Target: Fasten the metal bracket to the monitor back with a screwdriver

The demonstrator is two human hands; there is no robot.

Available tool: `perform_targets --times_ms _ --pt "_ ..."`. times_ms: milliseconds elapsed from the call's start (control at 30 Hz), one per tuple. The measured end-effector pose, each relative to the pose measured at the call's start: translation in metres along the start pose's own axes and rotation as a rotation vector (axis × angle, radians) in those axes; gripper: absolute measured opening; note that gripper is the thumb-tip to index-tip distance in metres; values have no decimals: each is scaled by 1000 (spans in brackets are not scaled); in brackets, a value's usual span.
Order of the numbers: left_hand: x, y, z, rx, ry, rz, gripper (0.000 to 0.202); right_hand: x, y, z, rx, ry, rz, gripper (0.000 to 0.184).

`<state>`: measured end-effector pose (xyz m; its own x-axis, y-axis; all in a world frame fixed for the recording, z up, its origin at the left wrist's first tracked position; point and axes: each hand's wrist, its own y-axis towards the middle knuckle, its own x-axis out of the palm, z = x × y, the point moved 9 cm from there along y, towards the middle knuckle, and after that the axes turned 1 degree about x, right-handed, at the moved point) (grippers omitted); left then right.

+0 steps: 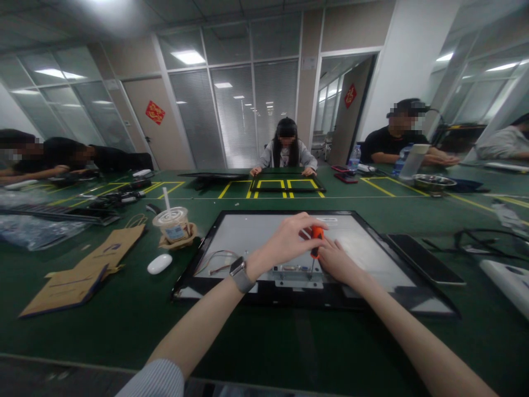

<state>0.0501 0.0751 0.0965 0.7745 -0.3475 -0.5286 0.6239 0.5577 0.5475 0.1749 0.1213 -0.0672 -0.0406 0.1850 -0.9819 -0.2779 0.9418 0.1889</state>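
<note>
An orange and black screwdriver stands nearly upright, its shaft down at a metal bracket on the back of a flat display panel. My left hand, with a watch on the wrist, pinches the screwdriver's handle between thumb and fingers. Close against the handle's right side lies my right hand, its visible fingers stretched out over the panel; part of them is hidden behind the screwdriver. Thin loose wires lie on the panel to the left of the bracket.
Left of the panel are a drink cup, a white mouse and a brown paper bag. A dark phone-like slab lies at the right. Across the green table, a person handles a black frame.
</note>
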Motion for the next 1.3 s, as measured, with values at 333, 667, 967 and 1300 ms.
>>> perform_targets --times_ms 333,667,967,1300 --pt "1 -1 2 27 -25 7 24 -1 -1 -2 -1 -11 -47 46" --pt "1 -1 -6 -46 -55 -90 33 -1 0 -1 -7 6 -48 49" --pt "5 -1 -7 -76 -93 -91 28 1 0 1 6 -20 -34 47" --pt "3 -3 -2 -67 -82 -136 33 0 0 -1 -1 -11 -48 49"
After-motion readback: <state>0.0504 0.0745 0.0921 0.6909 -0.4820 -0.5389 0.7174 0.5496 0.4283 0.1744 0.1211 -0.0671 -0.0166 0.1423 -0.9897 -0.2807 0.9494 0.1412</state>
